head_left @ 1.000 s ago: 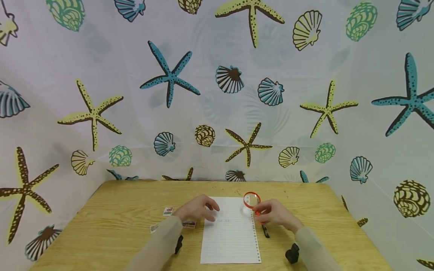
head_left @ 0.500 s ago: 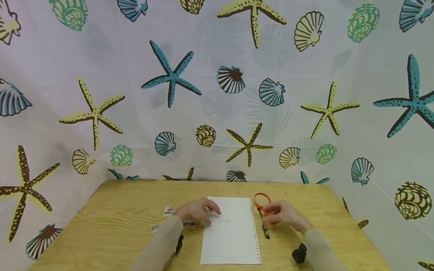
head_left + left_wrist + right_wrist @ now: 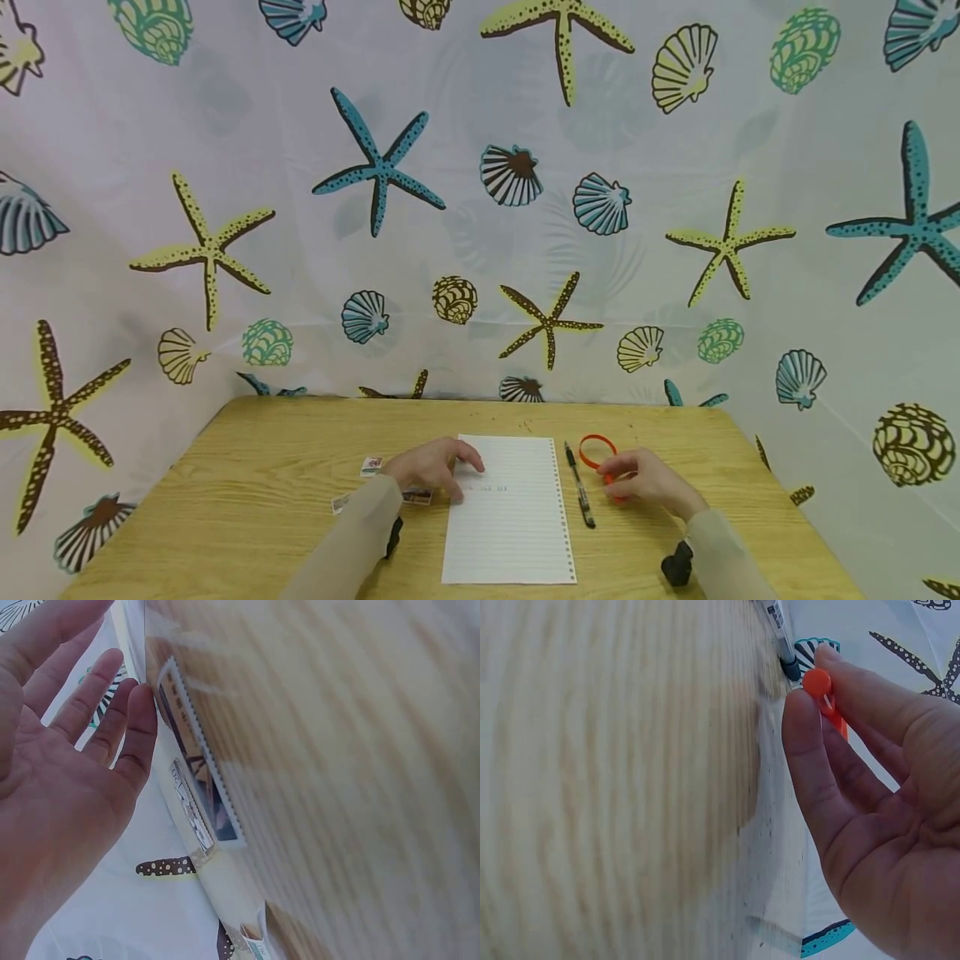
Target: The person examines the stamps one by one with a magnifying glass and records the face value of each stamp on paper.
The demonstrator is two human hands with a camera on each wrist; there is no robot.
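Observation:
In the head view, my right hand (image 3: 652, 483) pinches the handle of a magnifying glass with a red rim (image 3: 581, 450), just right of a pen. The right wrist view shows the red handle's round end (image 3: 817, 682) between thumb and fingers. A black-and-clear pen (image 3: 579, 483) lies along the right edge of a lined sheet of paper (image 3: 513, 533) bearing a faint line of writing. My left hand (image 3: 427, 464) lies by the sheet's upper left edge, its fingers loosely bent and holding nothing. A postage stamp (image 3: 193, 750) lies beside this hand in the left wrist view.
Several stamps lie left of the paper, among them one stamp (image 3: 371, 466) beyond my left forearm and another stamp (image 3: 341, 502) partly hidden by the sleeve. A wooden table (image 3: 247, 500) carries everything. A shell-and-starfish cloth (image 3: 465, 250) hangs around its back and sides.
My right hand has moved right with the magnifying glass, from over the paper's edge past the pen, which is now uncovered. The left hand has barely shifted.

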